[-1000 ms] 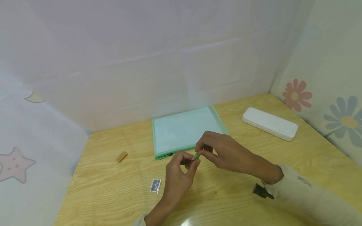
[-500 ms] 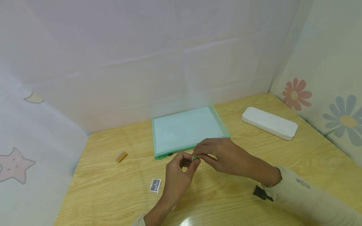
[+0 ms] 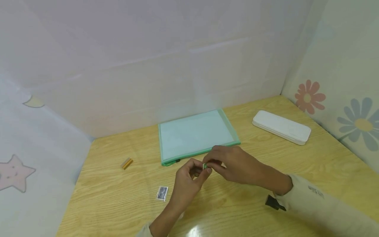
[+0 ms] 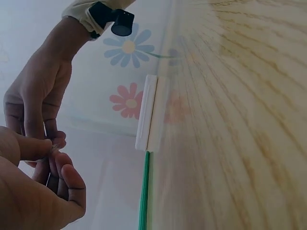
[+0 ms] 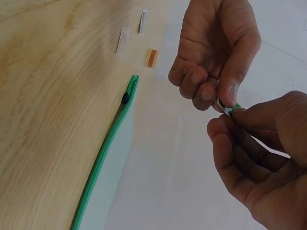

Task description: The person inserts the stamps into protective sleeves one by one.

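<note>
A tiny green-and-white piece [image 3: 204, 166] is between my two hands, above the table in front of the folder; its kind is not clear. My left hand [image 3: 187, 181] pinches it between thumb and index finger. From the other side the right hand [image 3: 235, 163] grips it with thumb and fingertips. Close up in the right wrist view, the green piece [image 5: 229, 108] shows a white part, and both thumbs press against it. Fingers cover most of it in the left wrist view, where only a clear, shiny edge [image 4: 54, 148] is visible at the fingertips.
Behind the hands lies a pale zip folder [image 3: 195, 135] with green edging. A white pencil case [image 3: 281, 127] is at the back right. To the left are a small orange-and-brown block [image 3: 126, 163] and a small dark picture square [image 3: 162, 193] with a light border.
My right fingers have dropped slightly and closed in around the green piece, leaving less of it showing than a second ago. The left hand has barely shifted.
</note>
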Demonstrator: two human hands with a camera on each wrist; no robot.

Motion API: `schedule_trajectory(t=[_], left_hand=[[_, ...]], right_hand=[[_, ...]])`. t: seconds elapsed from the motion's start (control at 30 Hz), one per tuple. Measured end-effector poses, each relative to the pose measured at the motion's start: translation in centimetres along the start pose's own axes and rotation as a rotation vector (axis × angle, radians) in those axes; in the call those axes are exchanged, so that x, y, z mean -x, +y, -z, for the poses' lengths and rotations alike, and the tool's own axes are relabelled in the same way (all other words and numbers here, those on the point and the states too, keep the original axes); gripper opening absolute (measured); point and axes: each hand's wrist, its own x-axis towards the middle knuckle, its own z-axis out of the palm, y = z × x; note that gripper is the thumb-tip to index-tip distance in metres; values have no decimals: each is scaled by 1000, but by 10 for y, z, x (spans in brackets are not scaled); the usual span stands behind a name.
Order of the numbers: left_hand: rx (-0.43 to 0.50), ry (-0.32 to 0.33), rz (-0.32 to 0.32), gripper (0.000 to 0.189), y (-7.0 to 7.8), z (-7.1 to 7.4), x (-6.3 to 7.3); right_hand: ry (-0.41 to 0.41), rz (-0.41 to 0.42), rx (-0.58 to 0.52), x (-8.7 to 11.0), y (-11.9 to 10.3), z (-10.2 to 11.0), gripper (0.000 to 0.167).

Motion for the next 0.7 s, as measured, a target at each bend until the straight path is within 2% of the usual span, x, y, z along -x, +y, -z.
schedule_trajectory(t=[0.17,0.27,0.33,0.43,0.53,0.63,0.7], left_hand=[[-110,6,13,24,-2,0,1],[-152,31,23,25,-3,3,2],[-162,45,32,24,-4,7,2],[-164,55,39,21,-6,11,3],[-175,55,47,19,-8,13,4],[-182,45,54,20,-10,14,5],[-182,30,63,22,-10,15,6]], right_hand=[[-34,-165,-143,1,15,2,7],[-107,-258,-225,5,29,3,7],[-171,-322,-239,9,40,-2,6],[-258,-393,-185,17,56,-18,8],[-304,-433,-108,24,67,-36,12],[-311,-451,-57,29,70,-47,16],[-304,-435,-13,31,70,-50,18]])
